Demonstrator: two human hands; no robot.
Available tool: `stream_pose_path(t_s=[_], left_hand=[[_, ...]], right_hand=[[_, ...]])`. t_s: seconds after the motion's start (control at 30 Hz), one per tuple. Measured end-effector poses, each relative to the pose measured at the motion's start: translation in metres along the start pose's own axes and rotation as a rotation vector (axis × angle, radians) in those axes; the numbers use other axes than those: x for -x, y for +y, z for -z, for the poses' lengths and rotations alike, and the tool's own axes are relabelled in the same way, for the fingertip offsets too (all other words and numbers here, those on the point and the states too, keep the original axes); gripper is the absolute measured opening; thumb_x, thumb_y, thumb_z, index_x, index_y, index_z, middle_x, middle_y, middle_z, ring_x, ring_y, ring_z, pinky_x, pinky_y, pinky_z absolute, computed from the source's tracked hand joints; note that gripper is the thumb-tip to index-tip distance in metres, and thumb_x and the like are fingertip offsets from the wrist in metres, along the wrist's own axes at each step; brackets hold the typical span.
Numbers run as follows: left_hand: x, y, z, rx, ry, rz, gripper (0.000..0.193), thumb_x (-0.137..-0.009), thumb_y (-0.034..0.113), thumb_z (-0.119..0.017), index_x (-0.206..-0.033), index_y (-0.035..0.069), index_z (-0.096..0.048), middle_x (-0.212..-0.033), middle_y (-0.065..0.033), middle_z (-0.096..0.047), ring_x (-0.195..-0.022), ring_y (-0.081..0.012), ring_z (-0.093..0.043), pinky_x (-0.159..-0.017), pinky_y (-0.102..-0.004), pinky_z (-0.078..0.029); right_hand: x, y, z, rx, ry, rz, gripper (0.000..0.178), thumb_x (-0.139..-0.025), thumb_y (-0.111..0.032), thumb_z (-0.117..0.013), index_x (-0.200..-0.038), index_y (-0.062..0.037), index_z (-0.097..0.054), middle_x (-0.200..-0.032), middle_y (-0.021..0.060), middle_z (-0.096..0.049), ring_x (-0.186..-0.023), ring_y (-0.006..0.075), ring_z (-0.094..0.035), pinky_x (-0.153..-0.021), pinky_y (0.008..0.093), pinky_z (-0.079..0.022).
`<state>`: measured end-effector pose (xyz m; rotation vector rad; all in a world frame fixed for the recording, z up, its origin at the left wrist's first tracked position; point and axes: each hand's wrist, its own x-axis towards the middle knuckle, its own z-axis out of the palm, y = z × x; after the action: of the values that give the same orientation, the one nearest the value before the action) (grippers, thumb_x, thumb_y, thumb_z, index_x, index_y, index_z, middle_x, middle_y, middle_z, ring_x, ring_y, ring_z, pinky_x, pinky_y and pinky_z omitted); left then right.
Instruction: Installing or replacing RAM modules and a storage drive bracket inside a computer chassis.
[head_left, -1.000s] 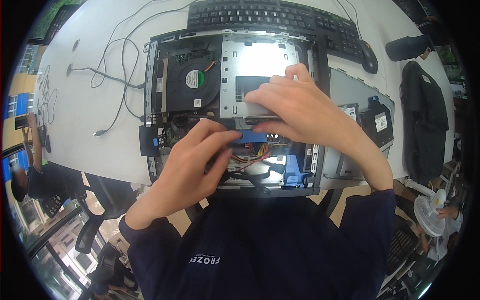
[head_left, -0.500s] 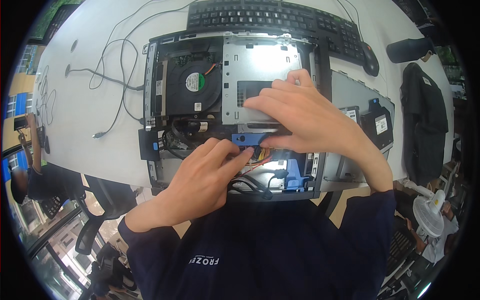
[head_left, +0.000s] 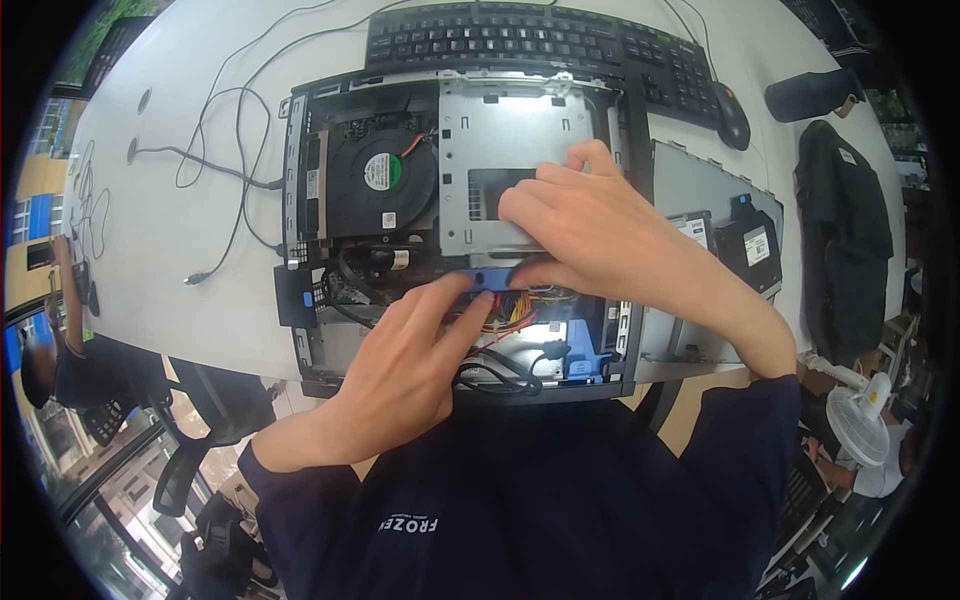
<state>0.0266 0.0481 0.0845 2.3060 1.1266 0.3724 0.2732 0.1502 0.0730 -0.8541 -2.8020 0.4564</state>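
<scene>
An opened desktop computer case [head_left: 634, 180] lies flat on the table in front of me. My left hand [head_left: 400, 355] pinches the left end of a blue latch [head_left: 491, 278] between thumb and forefinger. On the latch's right end rests the thumb of my right hand [head_left: 605, 230]. Its other fingers curl over the silver drive cage [head_left: 510, 140], so that hand grips cage and latch together. Coloured wires [head_left: 517, 310] run just below the latch, partly hidden by my fingers. A round black fan [head_left: 383, 190] sits left of the cage, and a blue plastic bracket [head_left: 585, 352] lies near the case's front.
Behind the case are a black keyboard [head_left: 500, 35] and a mouse [head_left: 733, 115]. To the right lie a metal cover panel [head_left: 690, 160], a black drive part [head_left: 750, 245], dark folded cloth [head_left: 843, 240] and a black cylinder [head_left: 810, 95]. Loose cables [head_left: 235, 165] cross the table at left.
The left thumb and forefinger have moved slightly up onto the blue latch. My right fingers have curled in further over the cage. The case appears shifted slightly left in view.
</scene>
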Motion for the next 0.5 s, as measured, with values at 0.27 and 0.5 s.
stream_pose_path(t_s=[0.27, 0.5], left_hand=[[-0.004, -0.003, 0.003, -0.018, 0.032, -0.057, 0.06, -0.07, -0.011, -0.063, -0.13, -0.005, -0.063, -0.129, -0.0193, -0.066, -0.12, -0.038, -0.062, -0.1, -0.0463, -0.051], [-0.017, -0.009, 0.049, -0.114, 0.053, -0.104, 0.048, -0.081, -0.003, -0.071, -0.129, 0.001, -0.066, -0.125, -0.0144, -0.068, -0.118, -0.0356, -0.063, -0.099, -0.046, -0.049]], right_hand=[[-0.004, 0.0, 0.004, 0.085, 0.023, 0.012, 0.038, -0.082, -0.032, -0.086, -0.102, -0.0076, -0.064, -0.091, 0.0038, -0.065, -0.095, 0.0225, -0.065, -0.098, 0.0424, -0.04], [-0.002, -0.001, 0.001, 0.044, 0.05, 0.031, 0.037, -0.092, -0.042, -0.077, -0.094, -0.0079, -0.062, -0.084, 0.0038, -0.06, -0.085, 0.0225, -0.06, -0.088, 0.041, -0.039]])
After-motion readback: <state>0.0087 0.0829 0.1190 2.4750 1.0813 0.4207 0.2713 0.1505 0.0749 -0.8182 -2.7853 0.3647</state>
